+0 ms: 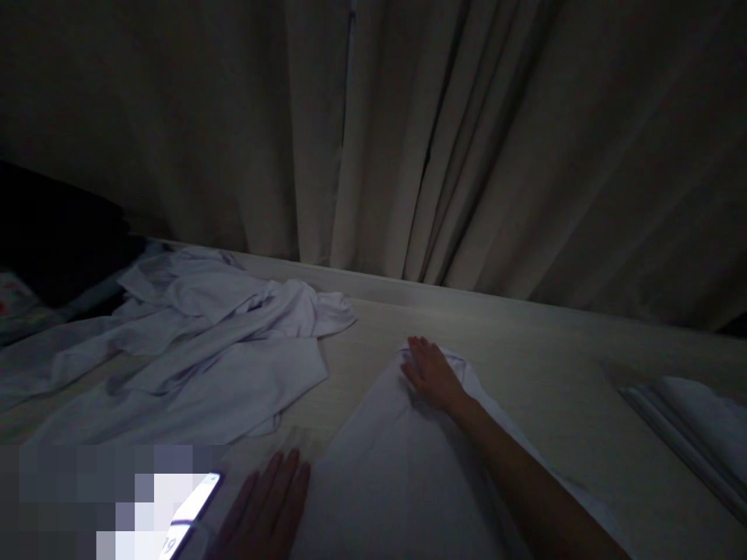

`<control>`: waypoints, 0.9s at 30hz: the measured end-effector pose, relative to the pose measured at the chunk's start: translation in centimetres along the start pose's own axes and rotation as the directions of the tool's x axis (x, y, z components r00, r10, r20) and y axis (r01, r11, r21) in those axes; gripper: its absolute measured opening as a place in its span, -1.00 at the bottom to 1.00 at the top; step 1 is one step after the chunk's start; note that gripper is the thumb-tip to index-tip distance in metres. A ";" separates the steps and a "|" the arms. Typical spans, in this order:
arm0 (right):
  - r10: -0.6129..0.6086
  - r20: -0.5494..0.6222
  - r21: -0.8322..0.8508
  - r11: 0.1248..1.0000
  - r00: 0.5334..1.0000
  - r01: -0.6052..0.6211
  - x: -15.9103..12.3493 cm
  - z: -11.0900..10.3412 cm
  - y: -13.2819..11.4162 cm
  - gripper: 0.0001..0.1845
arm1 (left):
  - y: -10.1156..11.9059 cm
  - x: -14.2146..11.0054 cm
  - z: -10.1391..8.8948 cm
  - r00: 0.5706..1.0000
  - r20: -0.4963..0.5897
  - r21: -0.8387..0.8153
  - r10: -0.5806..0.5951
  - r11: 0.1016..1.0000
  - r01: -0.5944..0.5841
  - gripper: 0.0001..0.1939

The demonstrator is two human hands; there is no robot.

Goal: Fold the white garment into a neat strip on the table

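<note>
Near the curtain (408, 132): a pale counter (542, 365) runs along its foot.
Right hand (430, 373): flat on the far end of the folded cloth (397, 467), fingers released and spread.
Left hand (265, 509): flat at the cloth's left edge, fingers straight, holding nothing.
Cloth: on the counter, below the curtain.
Pile (192, 342): crumpled white garments, left of the cloth.
Stack (694, 435): folded, right of the cloth.
Phone (190, 517): lit, beside the left hand.

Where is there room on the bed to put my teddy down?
Bare room lies between the flat garment under the right hand and the folded stack, and along the curtain. The left is crowded by the crumpled clothes, with a phone by the left hand.
</note>
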State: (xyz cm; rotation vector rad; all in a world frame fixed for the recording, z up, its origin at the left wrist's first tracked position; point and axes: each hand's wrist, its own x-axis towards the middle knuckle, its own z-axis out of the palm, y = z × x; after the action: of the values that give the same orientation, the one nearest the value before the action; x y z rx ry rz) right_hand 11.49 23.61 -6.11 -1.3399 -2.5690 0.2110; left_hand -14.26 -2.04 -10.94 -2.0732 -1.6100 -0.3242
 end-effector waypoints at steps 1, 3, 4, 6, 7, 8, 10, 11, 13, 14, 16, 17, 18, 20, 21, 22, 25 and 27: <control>0.068 -0.079 0.008 0.998 0.995 -0.068 -0.6 -0.6 1.5 -0.24 | 0.2 1.6 -0.1 1.000 -0.012 -0.009 -0.021 1.000 0.021 -0.06; 0.211 -0.164 0.004 0.977 0.964 -0.213 -2.0 -1.5 4.5 -0.26 | 1.0 6.0 -0.1 0.997 0.000 -0.041 -0.081 0.996 0.081 -0.14; 0.250 -0.160 -0.011 0.967 0.955 -0.255 -2.8 -1.7 5.8 -0.27 | 1.8 8.6 0.1 0.993 0.045 -0.076 -0.113 0.990 0.117 -0.22; 0.249 -0.089 -0.063 0.965 0.964 -0.255 -4.2 -1.7 7.6 -0.27 | 3.7 14.1 1.0 0.977 0.142 -0.155 -0.157 0.972 0.179 -0.32; 0.231 -0.046 -0.087 0.968 0.972 -0.235 -4.8 -1.4 8.0 -0.27 | 4.8 16.6 1.8 0.970 0.195 -0.199 -0.144 0.963 0.183 -0.33; 0.210 -0.009 -0.106 0.972 0.978 -0.209 -5.3 -1.1 8.2 -0.26 | 6.0 18.8 2.7 0.964 0.231 -0.233 -0.132 0.954 0.186 -0.32; 0.172 0.045 -0.126 0.978 0.984 -0.165 -5.8 -0.3 8.0 -0.22 | 7.8 21.6 4.8 0.954 0.289 -0.286 -0.084 0.943 0.170 -0.30; 0.160 0.059 -0.131 0.980 0.985 -0.151 -5.9 0.1 7.9 -0.18 | 8.4 22.3 5.9 0.949 0.308 -0.299 -0.068 0.940 0.165 -0.28; 0.137 0.067 -0.134 0.983 0.988 -0.127 -5.8 0.6 7.6 -0.12 | 8.9 22.7 7.8 0.941 0.333 -0.303 -0.053 0.939 0.160 -0.25; 0.129 0.068 -0.136 0.984 0.989 -0.119 -5.7 0.8 7.6 -0.10 | 8.8 22.6 8.5 0.939 0.339 -0.297 -0.054 0.941 0.161 -0.23; 0.116 0.066 -0.138 0.985 0.991 -0.106 -5.2 0.8 7.8 -0.08 | 8.4 22.2 9.3 0.937 0.343 -0.274 -0.067 0.947 0.169 -0.21; 0.109 0.065 -0.136 0.986 0.992 -0.099 -4.9 0.7 7.9 -0.07 | 8.2 22.1 9.5 0.936 0.346 -0.262 -0.073 0.950 0.171 -0.21; 0.100 0.068 -0.132 0.987 0.993 -0.090 -4.6 0.6 8.0 -0.08 | 8.0 22.1 9.5 0.933 0.352 -0.252 -0.077 0.952 0.174 -0.21; 0.079 0.068 -0.116 0.991 0.995 -0.071 -4.2 0.2 8.2 -0.09 | 7.5 22.4 9.2 0.926 0.370 -0.250 -0.072 0.953 0.174 -0.21; 0.069 0.058 -0.105 0.993 0.996 -0.062 -4.2 0.0 8.4 -0.10 | 7.2 22.8 8.9 0.924 0.376 -0.259 -0.068 0.950 0.176 -0.23; 0.069 0.033 -0.094 0.993 0.997 -0.065 -4.1 -0.3 8.5 -0.12 | 6.7 23.3 8.6 0.924 0.375 -0.269 -0.072 0.946 0.182 -0.25; 0.145 -0.090 -0.060 0.987 0.985 -0.151 -4.3 -1.2 9.0 -0.23 | 5.0 25.2 7.9 0.936 0.329 -0.280 -0.123 0.934 0.221 -0.34; 0.152 -0.102 -0.042 0.987 0.983 -0.157 -4.5 -1.5 9.3 -0.32 | 4.4 26.3 7.9 0.945 0.303 -0.288 -0.126 0.933 0.217 -0.39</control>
State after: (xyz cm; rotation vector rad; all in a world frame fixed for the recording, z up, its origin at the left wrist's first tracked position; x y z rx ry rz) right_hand 21.68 25.29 -7.53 -1.5291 -2.4060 0.1052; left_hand -3.72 23.29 -6.27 -2.3018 -2.0326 -0.3867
